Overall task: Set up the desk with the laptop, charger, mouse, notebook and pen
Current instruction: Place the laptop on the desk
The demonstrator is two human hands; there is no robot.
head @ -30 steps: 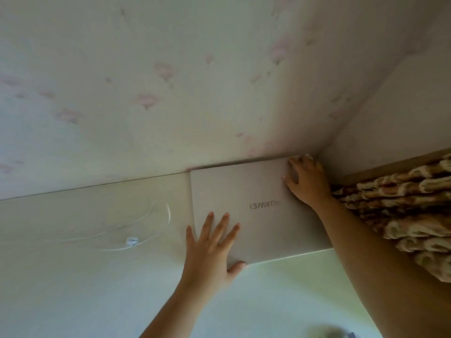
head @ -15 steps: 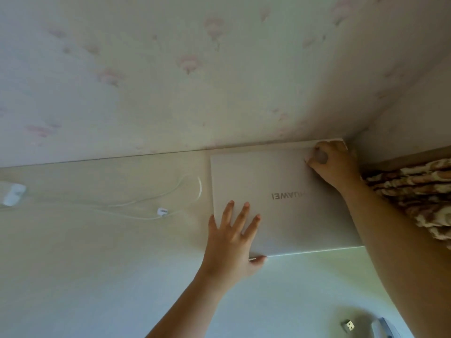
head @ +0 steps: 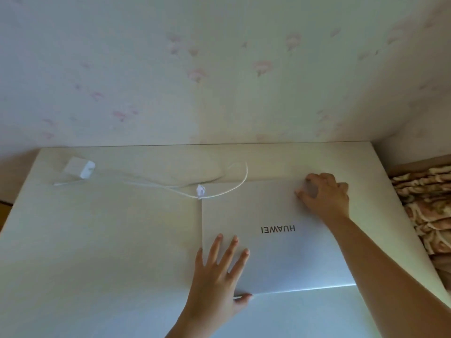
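So, quick rundown of where this desk setup sits right now:

laptop: closed silver laptop [head: 275,237] lies flat on the white desk [head: 97,240], right half, lid down, its far edge near the wall.

left hand: left hand [head: 217,272] lies flat on the near-left corner of the lid, fingers straight and spread, thumb tucked at the front edge. Pressing, not gripping.

right hand: right hand [head: 322,193] is at the far-right corner of the lid, fingers curled down onto it. Looks like it's gripping the corner, though the far edge is hidden under the fingers, so I'm not sure.

charger: white charger brick [head: 79,167] sits at the far-left of the desk, and its white cable [head: 229,189] loops across to the laptop's far-left corner, with a small white clip or plug [head: 200,190] right by that corner.

risk 1: the cable lies on or against the lid's far-left corner. Shove the laptop further and I'd guess it snags or drags the brick along.

risk 2: opening the lid with the cable draped there could flick it off or pinch it at the hinge.

risk 3: the desk's right edge is close, with patterned fabric [head: 424,211] just past it. An overshoot to the right could tip the laptop off.

writing: "HUAWEI" on the lid, upside down from this side. Nothing else readable.

missing: no mouse, notebook or pen in view.
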